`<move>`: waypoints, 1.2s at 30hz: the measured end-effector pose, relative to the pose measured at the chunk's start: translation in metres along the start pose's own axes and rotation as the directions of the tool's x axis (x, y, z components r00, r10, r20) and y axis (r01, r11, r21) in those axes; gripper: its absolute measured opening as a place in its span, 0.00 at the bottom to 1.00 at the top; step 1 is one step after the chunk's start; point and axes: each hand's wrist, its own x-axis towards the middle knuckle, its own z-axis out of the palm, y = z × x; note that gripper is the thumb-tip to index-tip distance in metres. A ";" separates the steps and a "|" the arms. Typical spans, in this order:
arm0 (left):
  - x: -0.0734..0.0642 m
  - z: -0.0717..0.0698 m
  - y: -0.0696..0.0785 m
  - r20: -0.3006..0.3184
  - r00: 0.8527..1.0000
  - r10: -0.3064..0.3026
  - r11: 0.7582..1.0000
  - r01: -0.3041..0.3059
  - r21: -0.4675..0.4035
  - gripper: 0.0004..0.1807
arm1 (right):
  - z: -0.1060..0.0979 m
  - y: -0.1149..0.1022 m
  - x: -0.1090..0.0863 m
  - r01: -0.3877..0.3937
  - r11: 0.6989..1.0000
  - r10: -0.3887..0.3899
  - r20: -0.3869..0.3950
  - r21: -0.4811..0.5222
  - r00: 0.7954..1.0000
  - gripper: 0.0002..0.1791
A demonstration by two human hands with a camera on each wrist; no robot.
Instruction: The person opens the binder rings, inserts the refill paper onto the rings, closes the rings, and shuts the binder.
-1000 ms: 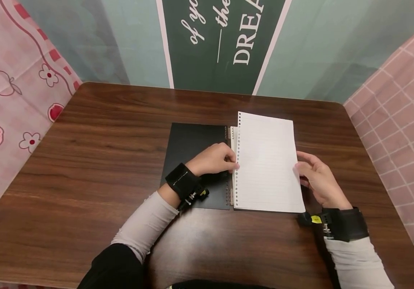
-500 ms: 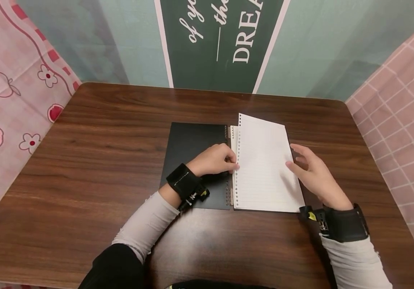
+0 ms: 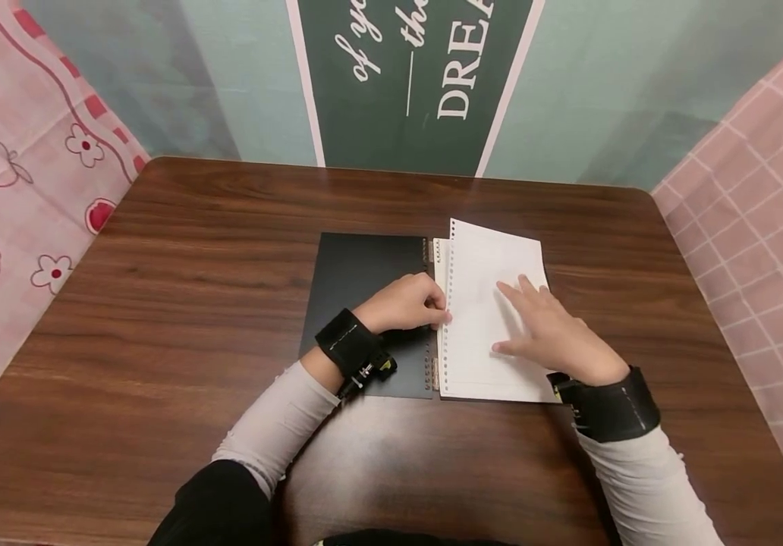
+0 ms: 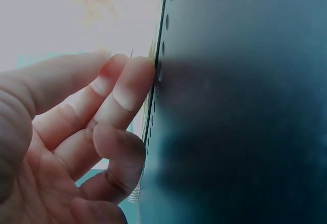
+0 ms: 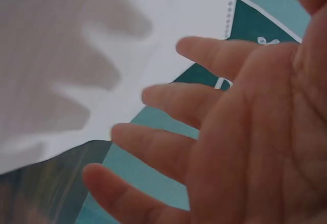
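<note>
A black ring binder lies spread on the table, its cover to the left. Over its right half is a white lined loose-leaf sheet, with a row of punched holes along its left edge. My left hand pinches that holed edge between thumb and curled fingers, beside the binder rings. Above the sheet's right part my right hand spreads its fingers, palm down. In the right wrist view its fingers are straight and cast shadows on the paper. The sheet's lower right is partly hidden.
Beneath the loose sheet, other white pages show at the rings. The brown wooden table extends around the binder. A printed cloth hangs at the left, a pink tiled one at the right.
My right hand has let go of the sheet's right edge and moved left over the paper, fingers spreading. The left hand keeps its place at the holed edge.
</note>
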 end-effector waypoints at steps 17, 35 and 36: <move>0.001 -0.004 0.005 -0.032 0.998 -0.054 0.998 0.054 0.010 0.10 | 0.008 -0.001 0.003 -0.020 0.996 0.027 0.074 -0.091 0.997 0.55; 0.019 -0.046 0.010 -0.170 0.983 -0.069 0.946 0.118 0.303 0.07 | 0.013 -0.001 0.003 -0.016 0.998 0.021 0.083 -0.064 0.996 0.53; 0.023 -0.049 0.010 -0.178 0.982 -0.059 0.935 0.117 0.334 0.08 | 0.014 -0.001 0.003 -0.014 0.998 0.020 0.083 -0.069 0.996 0.53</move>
